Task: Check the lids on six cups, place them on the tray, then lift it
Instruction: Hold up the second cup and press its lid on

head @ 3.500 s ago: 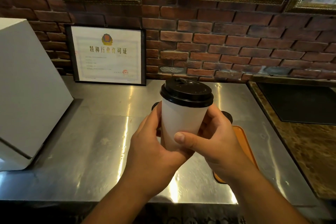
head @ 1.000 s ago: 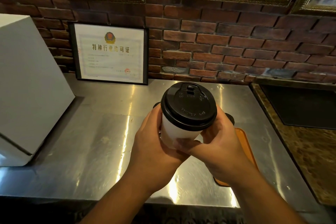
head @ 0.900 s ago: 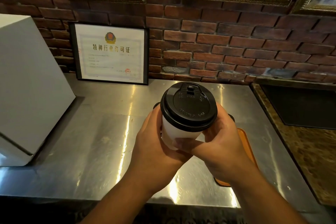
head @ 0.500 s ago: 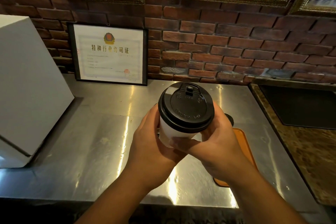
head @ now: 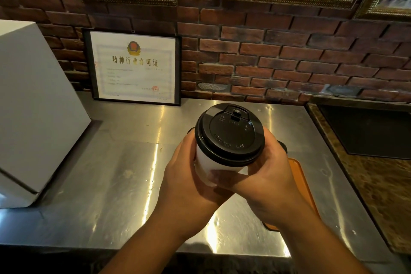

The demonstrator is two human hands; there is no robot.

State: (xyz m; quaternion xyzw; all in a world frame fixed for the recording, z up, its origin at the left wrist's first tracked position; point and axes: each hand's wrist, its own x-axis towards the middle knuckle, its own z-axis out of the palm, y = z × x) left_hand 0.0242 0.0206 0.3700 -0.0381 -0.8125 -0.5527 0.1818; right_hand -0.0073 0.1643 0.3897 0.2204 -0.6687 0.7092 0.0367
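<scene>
Both hands hold one lidded cup up over the tray.

The white cup (head: 206,167) is raised above the orange tray (head: 299,177), tilted so its black lid (head: 230,135) faces the camera, the lid seated all round the rim. The left hand (head: 184,182) wraps the cup's left side, fingers curled behind it. The right hand (head: 271,182) grips the right side, its thumb laid across the front just under the lid. The hands hide most of the tray. At the tray's far end a dark lid edge (head: 283,147) peeks past the right hand. The tray lies on a steel counter (head: 111,173). Well left of the tray sits a white box (head: 33,107), and behind and left of the tray stands a framed certificate (head: 133,66).
</scene>
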